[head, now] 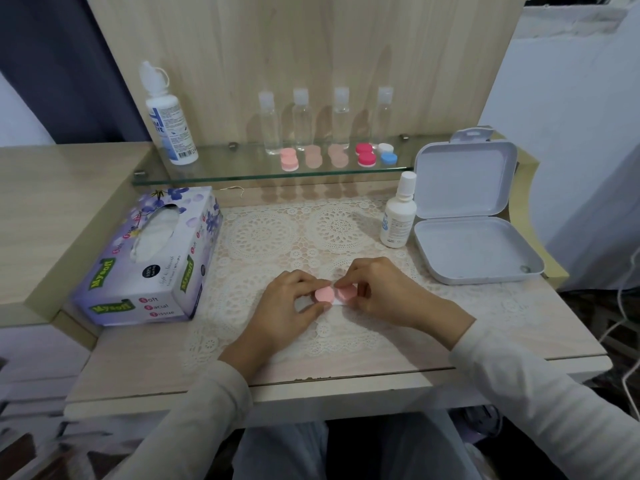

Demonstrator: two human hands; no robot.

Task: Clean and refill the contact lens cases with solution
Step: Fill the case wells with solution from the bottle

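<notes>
A pale desk [138, 358] with a lace mat [270, 233] lies under both hands. A tissue box [152, 258] sits left of the left hand [287, 306], an open white box [474, 247] beyond the right hand [384, 292]. Both pinch the pink lens case [327, 294] between them.

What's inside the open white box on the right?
The white box holds only one small round thing near its front right corner; the rest is bare. Its lid stands open, so nothing inside is covered.
</notes>
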